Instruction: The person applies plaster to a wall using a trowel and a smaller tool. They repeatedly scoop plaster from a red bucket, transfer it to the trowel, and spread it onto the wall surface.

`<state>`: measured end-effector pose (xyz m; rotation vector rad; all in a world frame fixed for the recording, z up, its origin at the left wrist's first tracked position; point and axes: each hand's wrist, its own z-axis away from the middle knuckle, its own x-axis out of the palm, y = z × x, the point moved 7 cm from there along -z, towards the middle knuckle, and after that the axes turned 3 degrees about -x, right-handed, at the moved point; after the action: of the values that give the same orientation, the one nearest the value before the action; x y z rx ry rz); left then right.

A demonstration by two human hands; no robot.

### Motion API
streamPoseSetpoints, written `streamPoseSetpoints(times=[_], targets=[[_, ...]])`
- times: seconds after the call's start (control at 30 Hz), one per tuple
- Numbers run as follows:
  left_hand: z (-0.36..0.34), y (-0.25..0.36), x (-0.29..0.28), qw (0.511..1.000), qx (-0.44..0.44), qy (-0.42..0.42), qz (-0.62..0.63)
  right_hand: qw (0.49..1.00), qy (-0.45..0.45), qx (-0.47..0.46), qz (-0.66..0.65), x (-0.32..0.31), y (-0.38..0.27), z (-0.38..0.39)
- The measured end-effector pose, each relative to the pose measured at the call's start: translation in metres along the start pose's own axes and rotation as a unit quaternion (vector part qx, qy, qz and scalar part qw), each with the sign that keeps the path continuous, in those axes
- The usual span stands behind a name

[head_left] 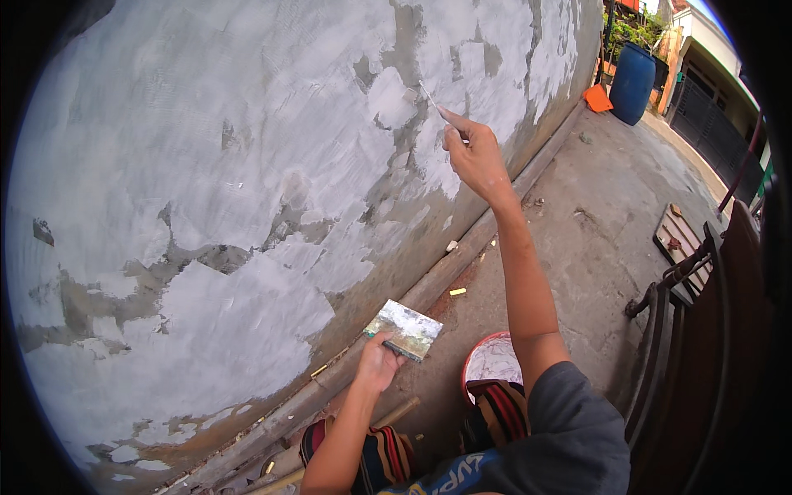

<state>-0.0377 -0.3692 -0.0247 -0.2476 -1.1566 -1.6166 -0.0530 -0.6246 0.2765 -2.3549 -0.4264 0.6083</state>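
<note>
My right hand (478,157) is raised to the wall (272,124), closed round a putty knife (428,93). Its thin blade shows nearly edge-on, its tip at or close to the surface beside a bare grey strip; the handle is mostly hidden by my fingers. Lower down, my left hand (379,363) grips the near edge of a small rectangular putty board (406,328), smeared with white and dark residue. Whitish filler covers much of the wall in uneven patches, with grey-brown areas between them. Beside my leg stands a red-rimmed bucket (492,360) holding white material, partly hidden.
A raised ledge (462,256) runs along the wall's foot, with yellow bits (458,292) near it. On the right are a dark wooden bench (709,355) and a framed panel (681,252). A blue barrel (632,82) and an orange object (597,99) stand farther off.
</note>
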Motion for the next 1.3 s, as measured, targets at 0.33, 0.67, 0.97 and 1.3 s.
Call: streamPoseSetpoints(times=[0.33,0.67,0.97,1.3], targets=[[-0.008,0.001,-0.01,1.0,-0.003,0.004,-0.001,0.995,-0.059,-0.01,0.074,0.018,-0.009,0.017],[-0.001,0.003,-0.003,1.0,0.0,0.014,0.008,0.994,0.05,0.001,0.094,0.059,0.006,0.028],[-0.002,0.001,0.0,1.0,0.0,0.012,-0.009,0.998,0.03,0.015,0.045,0.012,0.017,0.011],[-0.006,0.003,-0.013,1.0,0.01,0.023,-0.006,0.999,0.014,0.003,0.033,0.009,0.004,0.005]])
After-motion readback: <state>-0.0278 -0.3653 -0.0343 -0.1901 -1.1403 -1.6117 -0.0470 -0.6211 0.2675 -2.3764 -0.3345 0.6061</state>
